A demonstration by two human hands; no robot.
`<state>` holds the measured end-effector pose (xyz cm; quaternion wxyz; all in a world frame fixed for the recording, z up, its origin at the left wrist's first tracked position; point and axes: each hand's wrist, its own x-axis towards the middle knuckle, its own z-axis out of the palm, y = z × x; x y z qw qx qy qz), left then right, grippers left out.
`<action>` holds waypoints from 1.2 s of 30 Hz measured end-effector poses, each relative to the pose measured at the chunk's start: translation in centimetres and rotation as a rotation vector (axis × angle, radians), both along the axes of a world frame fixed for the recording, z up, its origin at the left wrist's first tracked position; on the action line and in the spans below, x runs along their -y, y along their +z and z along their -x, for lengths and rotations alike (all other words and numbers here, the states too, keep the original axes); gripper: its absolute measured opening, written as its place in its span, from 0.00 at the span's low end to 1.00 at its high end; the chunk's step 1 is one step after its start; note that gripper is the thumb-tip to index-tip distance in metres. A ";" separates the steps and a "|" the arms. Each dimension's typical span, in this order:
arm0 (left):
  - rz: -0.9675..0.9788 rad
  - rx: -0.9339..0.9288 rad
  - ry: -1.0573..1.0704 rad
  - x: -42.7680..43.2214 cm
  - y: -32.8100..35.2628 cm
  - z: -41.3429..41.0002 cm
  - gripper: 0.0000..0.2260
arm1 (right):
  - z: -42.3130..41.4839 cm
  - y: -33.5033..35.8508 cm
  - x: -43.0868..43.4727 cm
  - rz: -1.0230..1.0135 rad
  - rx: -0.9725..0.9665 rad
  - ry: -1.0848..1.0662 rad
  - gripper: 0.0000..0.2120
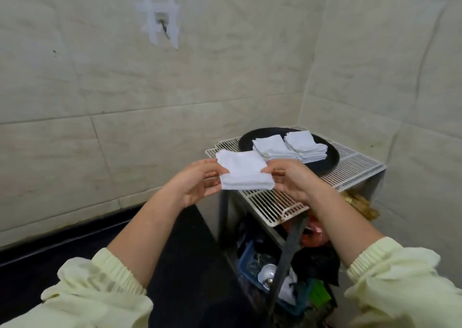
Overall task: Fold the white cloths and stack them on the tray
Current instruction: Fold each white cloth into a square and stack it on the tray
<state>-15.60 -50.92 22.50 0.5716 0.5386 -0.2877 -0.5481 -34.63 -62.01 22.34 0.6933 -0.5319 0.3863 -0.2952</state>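
Observation:
A folded white cloth (241, 171) hangs in the air between my two hands, just in front of the wire rack. My left hand (200, 181) pinches its left edge, thumb on top and fingers underneath. My right hand (291, 178) pinches its right edge the same way. Behind the cloth, a round black tray (322, 163) lies on the rack. On it sit two stacks of folded white cloths, the left stack (272, 147) and the right stack (306, 145), side by side and touching.
The white wire rack (275, 203) tops a metal stand in the corner of two tiled walls. Under it sit a blue crate (246, 260) with metal items and other clutter. A taped hook (162, 23) is on the wall.

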 end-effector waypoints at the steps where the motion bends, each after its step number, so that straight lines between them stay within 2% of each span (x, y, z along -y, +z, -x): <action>1: 0.009 0.004 0.014 1.4 0.4 0.6 0.13 | 0.5 0.4 1.4 0.011 -0.008 0.015 0.06; 8: 0.022 0.032 0.064 10.8 2.3 5.7 0.09 | 4.3 2.8 11.5 0.038 -0.017 -0.008 0.07; 18: -0.041 0.057 0.176 21.1 2.5 7.0 0.15 | 4.0 2.7 23.0 0.161 -0.168 -0.052 0.04; 24: -0.096 0.052 0.223 23.5 0.8 5.8 0.12 | 2.0 1.5 25.7 0.258 -0.277 -0.013 0.06; 26: -0.110 0.057 0.231 23.8 0.1 5.4 0.13 | 1.8 0.9 26.2 0.298 -0.314 0.005 0.05; 28: -0.119 0.070 0.240 24.0 -0.5 5.0 0.17 | 1.7 0.3 26.6 0.358 -0.380 0.018 0.09; 30: -0.123 0.074 0.247 23.9 -1.0 4.7 0.17 | 1.5 0.0 26.7 0.431 -0.438 0.033 0.10; 32: -0.123 0.067 0.240 23.8 -1.3 4.8 0.12 | 1.2 -0.2 26.8 0.512 -0.510 0.052 0.10; 36: -0.139 0.100 0.245 23.8 -1.7 5.2 0.12 | 0.8 -0.5 26.9 0.606 -0.618 0.092 0.06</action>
